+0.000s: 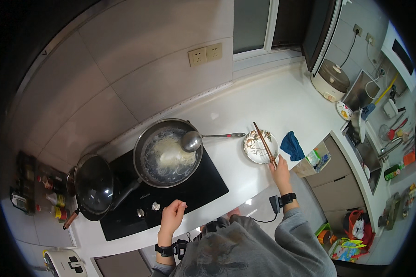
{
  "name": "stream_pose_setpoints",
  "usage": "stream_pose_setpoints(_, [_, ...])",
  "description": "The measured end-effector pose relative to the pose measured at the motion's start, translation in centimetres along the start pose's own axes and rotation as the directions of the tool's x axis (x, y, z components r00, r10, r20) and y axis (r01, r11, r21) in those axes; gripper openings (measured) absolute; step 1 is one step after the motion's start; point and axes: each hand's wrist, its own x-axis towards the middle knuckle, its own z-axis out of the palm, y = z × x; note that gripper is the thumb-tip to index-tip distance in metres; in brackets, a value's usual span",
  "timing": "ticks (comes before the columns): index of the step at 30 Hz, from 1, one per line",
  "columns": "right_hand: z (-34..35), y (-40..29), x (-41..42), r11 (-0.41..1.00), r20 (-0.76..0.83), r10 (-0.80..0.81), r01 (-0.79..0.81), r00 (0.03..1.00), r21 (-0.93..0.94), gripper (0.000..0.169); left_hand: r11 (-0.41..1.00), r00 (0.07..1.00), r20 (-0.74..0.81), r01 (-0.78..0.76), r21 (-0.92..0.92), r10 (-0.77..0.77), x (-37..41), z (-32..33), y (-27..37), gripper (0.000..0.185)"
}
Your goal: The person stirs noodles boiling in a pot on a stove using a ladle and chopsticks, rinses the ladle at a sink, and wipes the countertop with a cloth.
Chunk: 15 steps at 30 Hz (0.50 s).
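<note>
My right hand (282,173) grips the near ends of a pair of wooden chopsticks (263,141), which lie across a white patterned bowl (260,158) on the counter. My left hand (172,216) hovers over the front edge of the black cooktop (204,188), its fingers curled and nothing visible in them. Pale noodles (173,152) sit in water in a pan (138,161) on the cooktop. A metal ladle (191,141) rests in that pan, its handle reaching over the rim towards the bowl.
A lidded wok (95,187) occupies the cooktop's left side, beside several bottles (57,200). Right of the bowl lies a blue cloth (292,146) near a bin (313,161) at the counter edge. An electric cooker (331,81) stands in the far corner, near the sink (371,152).
</note>
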Motion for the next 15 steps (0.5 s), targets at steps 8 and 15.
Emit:
stream_pose_setpoints(8, [3.1, 3.2, 1.6, 0.971, 0.067, -0.19, 0.178, 0.98, 0.159, 0.045, 0.991, 0.998, 0.002, -0.061, 0.121, 0.061, 2.8, 1.5, 3.5, 0.019])
stream_pose_setpoints(15, [-7.0, -11.3, -1.3, 0.824, 0.158, -0.404, 0.283, 0.901, 0.491, 0.039, 0.973, 0.981, -0.102, -0.147, 0.179, 0.167, 2.4, -0.1, 4.3, 0.014])
